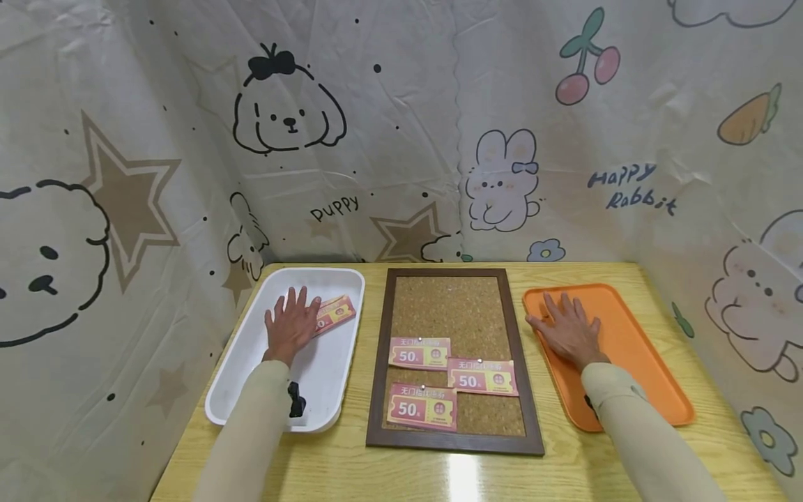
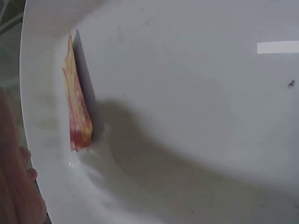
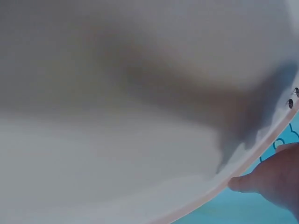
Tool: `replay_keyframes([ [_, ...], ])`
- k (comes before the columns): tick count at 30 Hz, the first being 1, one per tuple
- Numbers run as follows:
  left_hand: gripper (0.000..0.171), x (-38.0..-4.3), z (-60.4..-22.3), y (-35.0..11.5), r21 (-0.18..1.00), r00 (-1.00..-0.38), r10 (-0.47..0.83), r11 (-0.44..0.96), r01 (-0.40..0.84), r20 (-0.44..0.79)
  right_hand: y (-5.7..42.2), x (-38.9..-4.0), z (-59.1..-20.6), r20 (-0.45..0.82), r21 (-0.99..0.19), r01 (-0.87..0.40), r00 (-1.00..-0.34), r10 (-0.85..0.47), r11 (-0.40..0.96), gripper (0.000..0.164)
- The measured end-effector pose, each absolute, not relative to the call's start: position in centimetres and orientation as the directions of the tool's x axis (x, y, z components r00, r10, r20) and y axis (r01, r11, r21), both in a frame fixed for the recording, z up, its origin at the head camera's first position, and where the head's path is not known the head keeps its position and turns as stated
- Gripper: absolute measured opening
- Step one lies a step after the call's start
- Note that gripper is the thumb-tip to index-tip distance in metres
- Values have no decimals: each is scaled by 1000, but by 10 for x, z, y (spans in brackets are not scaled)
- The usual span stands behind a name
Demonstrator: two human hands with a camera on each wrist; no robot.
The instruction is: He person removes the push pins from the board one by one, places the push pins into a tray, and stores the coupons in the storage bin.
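Observation:
My left hand (image 1: 291,324) is over the white tray (image 1: 219,390) with its fingers spread, beside a pink-and-yellow 50 coupon (image 1: 334,314) lying near the tray's right wall. Part of that coupon is hidden behind the fingers. The left wrist view shows the coupon (image 2: 78,105) at a steep angle near the rim, with nothing in the hand. Over the orange tray (image 1: 627,335) is my right hand (image 1: 569,331), fingers spread and holding nothing. Two small dark items (image 3: 290,103), perhaps pushpins, sit near the tray rim in the right wrist view.
Between the trays lies a brown-framed cork board (image 1: 448,300). Three coupons are on its lower half: an upper-left coupon (image 1: 419,354), a right coupon (image 1: 483,377) and a lower-left coupon (image 1: 422,406), each with a small pin at its top. Printed curtains surround the wooden table (image 1: 351,460).

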State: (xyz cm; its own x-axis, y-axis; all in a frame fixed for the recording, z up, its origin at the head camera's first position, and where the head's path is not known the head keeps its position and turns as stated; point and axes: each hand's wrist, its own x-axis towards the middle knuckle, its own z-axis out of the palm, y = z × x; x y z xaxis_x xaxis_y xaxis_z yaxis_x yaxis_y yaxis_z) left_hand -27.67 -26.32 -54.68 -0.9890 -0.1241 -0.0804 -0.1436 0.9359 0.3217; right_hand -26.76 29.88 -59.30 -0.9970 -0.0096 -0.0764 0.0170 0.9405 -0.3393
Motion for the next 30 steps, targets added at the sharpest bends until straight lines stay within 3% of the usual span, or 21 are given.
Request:
replay_keyframes([
  [30, 80, -280, -521, -223, 234, -998, 0, 972, 17, 70, 259, -271, -570, -44, -294, -90, -993, -108, 952, 94],
])
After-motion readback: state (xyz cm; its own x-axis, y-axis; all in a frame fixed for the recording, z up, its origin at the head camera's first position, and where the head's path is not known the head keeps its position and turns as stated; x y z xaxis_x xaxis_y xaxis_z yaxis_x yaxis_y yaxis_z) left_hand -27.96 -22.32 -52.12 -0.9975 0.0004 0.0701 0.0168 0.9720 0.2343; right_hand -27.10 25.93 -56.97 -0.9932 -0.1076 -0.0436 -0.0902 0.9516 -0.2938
